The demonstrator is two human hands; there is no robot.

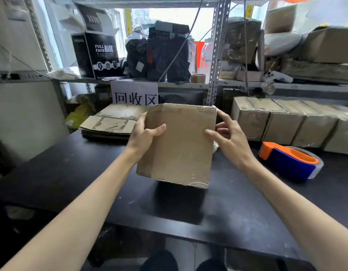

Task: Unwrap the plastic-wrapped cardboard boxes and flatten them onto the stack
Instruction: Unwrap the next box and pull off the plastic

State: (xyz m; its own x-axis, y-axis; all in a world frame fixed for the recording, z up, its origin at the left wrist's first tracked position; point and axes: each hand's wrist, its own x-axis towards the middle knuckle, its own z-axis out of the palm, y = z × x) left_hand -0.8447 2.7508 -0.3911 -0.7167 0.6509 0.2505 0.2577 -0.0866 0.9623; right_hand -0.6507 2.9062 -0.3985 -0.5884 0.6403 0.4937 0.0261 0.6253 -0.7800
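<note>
Head view, cardboard box [179, 145] held up above the black bench [71, 173], left hand [145, 137] gripped its left edge, right hand [229, 141] pinched its right edge, flattened stack [110, 124] lay behind-left, wrapped boxes [286, 122] stood right

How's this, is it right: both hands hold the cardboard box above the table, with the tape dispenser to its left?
Not quite. In the head view the tape dispenser lies to the right of the cardboard box, not its left. The left hand and right hand do hold the box above the table.
</note>
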